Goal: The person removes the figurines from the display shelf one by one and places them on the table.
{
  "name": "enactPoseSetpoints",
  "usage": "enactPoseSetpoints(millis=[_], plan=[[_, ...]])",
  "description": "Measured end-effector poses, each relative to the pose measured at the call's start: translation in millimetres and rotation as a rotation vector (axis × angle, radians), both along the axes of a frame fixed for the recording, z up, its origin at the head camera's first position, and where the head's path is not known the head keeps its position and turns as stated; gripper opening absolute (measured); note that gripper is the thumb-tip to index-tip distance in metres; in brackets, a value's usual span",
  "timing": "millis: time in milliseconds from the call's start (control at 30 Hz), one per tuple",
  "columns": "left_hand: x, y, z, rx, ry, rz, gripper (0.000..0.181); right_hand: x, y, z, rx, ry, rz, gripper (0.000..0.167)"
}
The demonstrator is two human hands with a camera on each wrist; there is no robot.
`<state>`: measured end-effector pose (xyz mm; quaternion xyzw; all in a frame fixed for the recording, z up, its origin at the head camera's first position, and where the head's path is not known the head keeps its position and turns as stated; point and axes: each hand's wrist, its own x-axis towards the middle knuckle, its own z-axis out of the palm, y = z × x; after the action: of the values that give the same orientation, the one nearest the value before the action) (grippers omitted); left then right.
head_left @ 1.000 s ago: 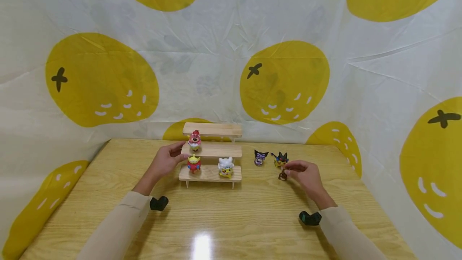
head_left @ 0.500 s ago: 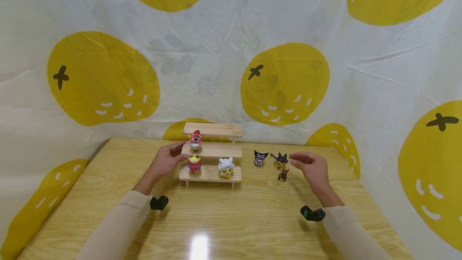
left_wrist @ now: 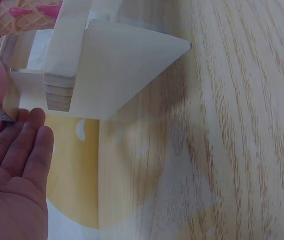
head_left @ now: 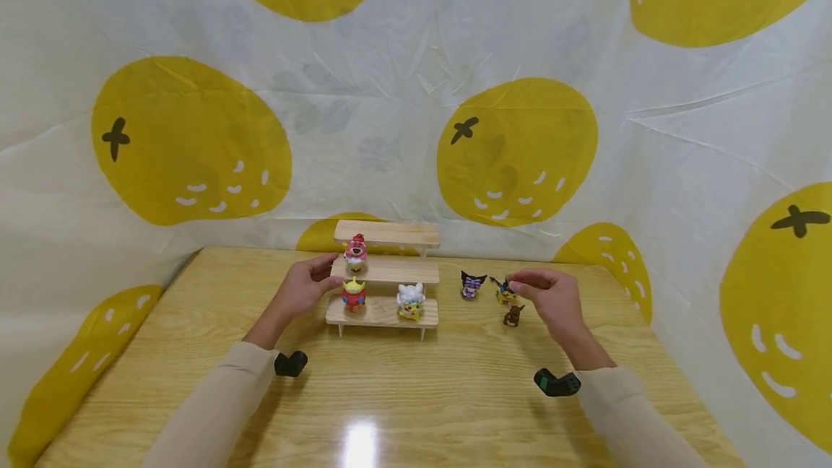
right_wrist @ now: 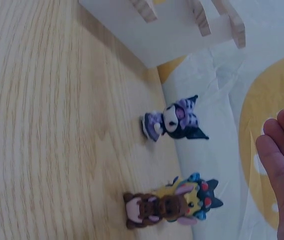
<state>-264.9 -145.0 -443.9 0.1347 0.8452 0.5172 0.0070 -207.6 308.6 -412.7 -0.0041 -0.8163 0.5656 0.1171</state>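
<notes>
My left hand (head_left: 300, 287) grips the left end of a three-tier wooden display shelf (head_left: 399, 271), thumb on one side of a board (left_wrist: 59, 50) and fingers on the other. On the middle tier stands a pink bear figurine (head_left: 354, 253). Below it are a red figurine with a green head (head_left: 354, 297) and a yellow figurine in a white fluffy hood (head_left: 411, 302). My right hand (head_left: 552, 298) hovers by a yellow figurine with black ears (head_left: 503, 293), its fingers (right_wrist: 279, 167) apart from it in the right wrist view. A brown eared figurine (right_wrist: 144, 209) stands just in front.
A black-and-purple figurine (right_wrist: 174, 120) stands between the shelf and the right-hand pair. The wooden table (head_left: 416, 396) meets a white curtain (head_left: 364, 128) printed with yellow fruit at the back and sides. Black devices (head_left: 557, 383) sit at both wrists.
My right hand has let go of the brown figurine, drawn off to the right, then come back left by the black-eared one. The left hand keeps its place on the shelf.
</notes>
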Motion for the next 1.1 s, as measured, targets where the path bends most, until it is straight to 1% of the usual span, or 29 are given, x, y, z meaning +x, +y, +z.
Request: enactPoseSetpoints(millis=[167, 433, 567, 700, 933, 1100], plan=[[-0.9, 0.7, -1.5, -0.011, -0.011, 0.007, 0.063, -1.2, -11, 1.3, -0.004, -0.009, 0.038, 0.037], [-2.4, 0.2, -3.1, -0.019, -0.006, 0.007, 0.063, -3.0, -27, 8.0, -0.038, -0.016, 0.109, 0.03], [-1.5, 0.1, -2.9, -0.014, -0.007, 0.011, 0.063, -4.7, -38, 12.8, -0.034, -0.025, 0.132, 0.029], [-1.9, 0.3, -5.0, -0.013, -0.008, 0.014, 0.063, -7.7, -48, 15.7, -0.024, -0.034, 0.152, 0.028], [-4.0, 1.8, -7.5, -0.023, -0.005, 0.011, 0.063, -13.8, -67, 23.3, 0.023, -0.029, 0.19, 0.023], [-5.8, 1.1, -6.3, -0.025, -0.002, 0.023, 0.062, -20.7, -86, 33.4, 0.015, -0.039, 0.256, 0.027]])
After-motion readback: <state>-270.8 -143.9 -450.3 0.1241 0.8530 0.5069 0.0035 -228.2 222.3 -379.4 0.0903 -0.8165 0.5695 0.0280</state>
